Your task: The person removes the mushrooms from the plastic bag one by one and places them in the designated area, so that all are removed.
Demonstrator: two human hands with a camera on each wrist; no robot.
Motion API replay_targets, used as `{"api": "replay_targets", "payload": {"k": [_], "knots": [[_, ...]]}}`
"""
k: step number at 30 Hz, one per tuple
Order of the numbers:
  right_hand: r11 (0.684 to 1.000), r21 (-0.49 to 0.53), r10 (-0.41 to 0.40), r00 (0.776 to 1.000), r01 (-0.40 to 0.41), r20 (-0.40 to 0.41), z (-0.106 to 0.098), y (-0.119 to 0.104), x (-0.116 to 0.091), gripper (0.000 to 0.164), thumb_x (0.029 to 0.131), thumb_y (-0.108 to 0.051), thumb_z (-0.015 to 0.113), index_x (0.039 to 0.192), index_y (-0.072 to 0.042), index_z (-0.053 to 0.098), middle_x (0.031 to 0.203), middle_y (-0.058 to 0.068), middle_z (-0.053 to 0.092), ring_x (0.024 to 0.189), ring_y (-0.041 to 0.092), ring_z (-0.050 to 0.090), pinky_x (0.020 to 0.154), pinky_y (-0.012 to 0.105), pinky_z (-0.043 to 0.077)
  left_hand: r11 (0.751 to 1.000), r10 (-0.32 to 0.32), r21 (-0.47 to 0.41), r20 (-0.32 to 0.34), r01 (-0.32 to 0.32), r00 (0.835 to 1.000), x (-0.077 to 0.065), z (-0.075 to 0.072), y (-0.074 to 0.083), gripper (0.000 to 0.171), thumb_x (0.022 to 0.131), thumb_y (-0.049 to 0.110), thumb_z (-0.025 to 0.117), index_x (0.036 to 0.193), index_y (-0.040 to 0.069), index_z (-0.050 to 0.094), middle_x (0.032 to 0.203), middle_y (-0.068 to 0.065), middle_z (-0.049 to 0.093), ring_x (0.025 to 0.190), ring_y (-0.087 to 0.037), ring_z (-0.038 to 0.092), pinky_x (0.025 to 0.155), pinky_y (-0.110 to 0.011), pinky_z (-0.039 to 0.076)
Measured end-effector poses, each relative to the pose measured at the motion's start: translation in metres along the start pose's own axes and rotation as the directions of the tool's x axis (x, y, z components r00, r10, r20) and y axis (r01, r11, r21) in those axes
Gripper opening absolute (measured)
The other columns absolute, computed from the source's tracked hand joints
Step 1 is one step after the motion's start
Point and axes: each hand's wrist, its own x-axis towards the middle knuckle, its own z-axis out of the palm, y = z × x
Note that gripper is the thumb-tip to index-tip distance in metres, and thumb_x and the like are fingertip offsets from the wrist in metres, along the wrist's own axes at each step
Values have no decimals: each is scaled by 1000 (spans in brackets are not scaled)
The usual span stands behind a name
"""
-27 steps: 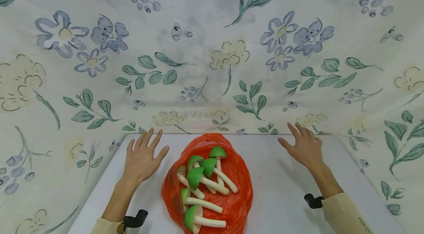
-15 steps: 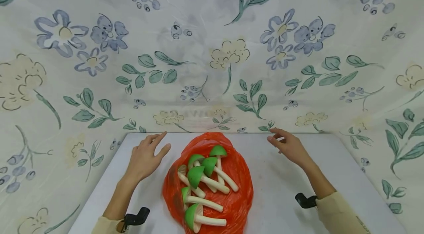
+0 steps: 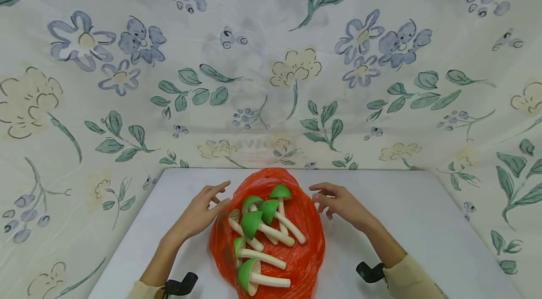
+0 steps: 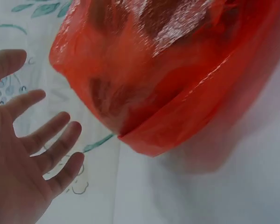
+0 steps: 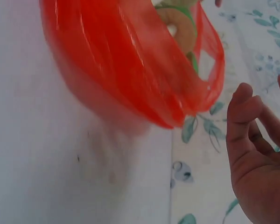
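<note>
Red bag, between left hand and right hand, near both

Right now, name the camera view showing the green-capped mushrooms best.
The head view: the green-capped mushrooms lie with caps and pale stems exposed in the red plastic bag. The right wrist view catches only parts of some past the bag's edge; the left wrist view, only dim shapes through the plastic.

Head view: bright, even, diffuse light; mostly crisp; faint soft shadows on white table. Wrist views: dimmer, greyer, softer. Left wrist: streaky glare on red bag, hazy shadow below. Right wrist: bag's lower edge smeared, shadow diffuse.
</note>
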Motion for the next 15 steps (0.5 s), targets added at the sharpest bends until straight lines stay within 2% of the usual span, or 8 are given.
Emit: {"api": "replay_targets", "payload": {"k": [6,11,15], "knots": [[999,34,34,996,-37,82,19,6,7,52,97,-38,64,139,-8,57,114,19,62,84,25,59,63,31,49,995,33,-92,61,-28,998,-3,8,1,49,98,38,63,143,22,56,133,-12,57,106,-22,57,85,-41,50],[998,53,38,990,-45,134,29,10,10,52,97,-37,63,138,-6,58,114,22,60,83,23,60,66,31,50,992,58,-116,65,-50,996,-4,11,1,45,96,33,67,139,22,59,125,-5,60,100,-17,57,85,-39,48],[996,60,47,984,-58,171,35,14,12,51,97,-34,64,137,-3,59,108,22,62,81,22,60,67,31,50,991,60,-127,75,-50,995,-5,13,2,43,95,31,69,136,21,62,120,-2,60,95,-16,56,83,-36,49]]}}
